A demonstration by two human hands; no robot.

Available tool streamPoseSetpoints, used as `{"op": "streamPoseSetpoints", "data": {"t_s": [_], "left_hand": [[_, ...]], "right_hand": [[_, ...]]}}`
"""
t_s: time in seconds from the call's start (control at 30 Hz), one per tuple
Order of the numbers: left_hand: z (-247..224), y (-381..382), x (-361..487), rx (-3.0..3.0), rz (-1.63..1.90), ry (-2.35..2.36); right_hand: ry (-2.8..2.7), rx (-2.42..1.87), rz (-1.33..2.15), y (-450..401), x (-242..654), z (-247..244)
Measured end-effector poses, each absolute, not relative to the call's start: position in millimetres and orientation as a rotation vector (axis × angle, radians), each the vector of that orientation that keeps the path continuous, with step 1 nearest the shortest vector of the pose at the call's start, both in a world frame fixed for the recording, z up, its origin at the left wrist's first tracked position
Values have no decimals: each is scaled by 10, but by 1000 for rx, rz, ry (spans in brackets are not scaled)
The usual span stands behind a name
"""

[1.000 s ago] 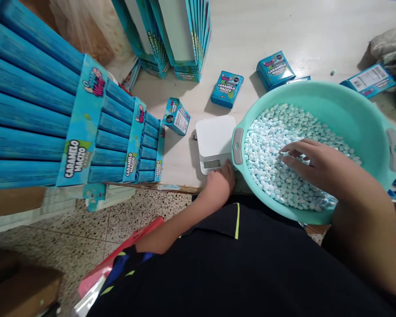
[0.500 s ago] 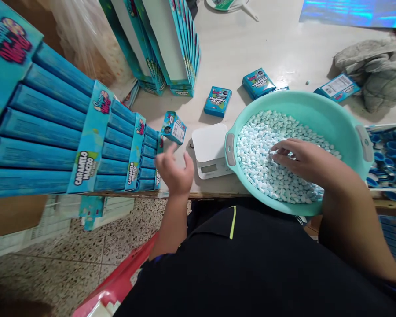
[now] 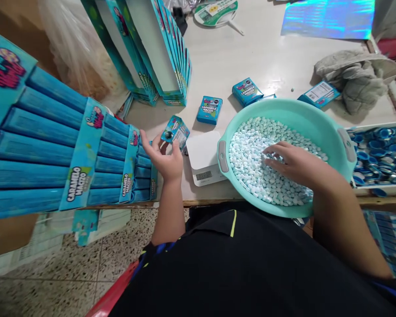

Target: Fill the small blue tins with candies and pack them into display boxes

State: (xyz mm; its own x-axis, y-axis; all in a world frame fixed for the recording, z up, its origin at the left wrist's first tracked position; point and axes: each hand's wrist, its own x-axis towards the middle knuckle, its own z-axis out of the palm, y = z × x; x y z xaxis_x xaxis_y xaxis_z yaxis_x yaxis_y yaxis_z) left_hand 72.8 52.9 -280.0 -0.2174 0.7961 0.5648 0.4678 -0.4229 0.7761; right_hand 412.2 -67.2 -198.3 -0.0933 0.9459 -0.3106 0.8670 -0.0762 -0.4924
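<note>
My left hand (image 3: pixel 167 159) has its thumb and a finger on a small blue candy box (image 3: pixel 176 131), with one other finger sticking out. The box is tilted beside the white digital scale (image 3: pixel 203 152), and a dark round opening shows on it. My right hand (image 3: pixel 292 164) rests over a turquoise basin (image 3: pixel 330 132). Its fingers are bent and apart from the thumb, tips touching the pale blue and white candies (image 3: pixel 251 163). Whether a few candies lie under the fingertips is hidden.
Closed candy boxes (image 3: pixel 210 110) stand behind the scale. Display cartons packed with blue boxes (image 3: pixel 36 145) fill the left; empty display cartons (image 3: pixel 165 66) stand behind. A white tray of blue-rimmed round pieces (image 3: pixel 379 154) lies right, below a grey cloth (image 3: pixel 359 79).
My left hand has reached forward and taken hold of the small candy box, which now tilts. My right hand stays in the basin. The whole view has shifted a little.
</note>
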Motion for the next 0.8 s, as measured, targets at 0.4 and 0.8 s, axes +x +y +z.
{"op": "streamPoseSetpoints", "data": {"t_s": [0.4, 0.8], "left_hand": [[-2941, 440, 888, 1953, 1762, 1390], [-3033, 379, 822, 2126, 1708, 1210]], "right_hand": [[-2115, -1934, 901, -690, 4148, -2003], [-2092, -1941, 916, -691, 4134, -1977]]}}
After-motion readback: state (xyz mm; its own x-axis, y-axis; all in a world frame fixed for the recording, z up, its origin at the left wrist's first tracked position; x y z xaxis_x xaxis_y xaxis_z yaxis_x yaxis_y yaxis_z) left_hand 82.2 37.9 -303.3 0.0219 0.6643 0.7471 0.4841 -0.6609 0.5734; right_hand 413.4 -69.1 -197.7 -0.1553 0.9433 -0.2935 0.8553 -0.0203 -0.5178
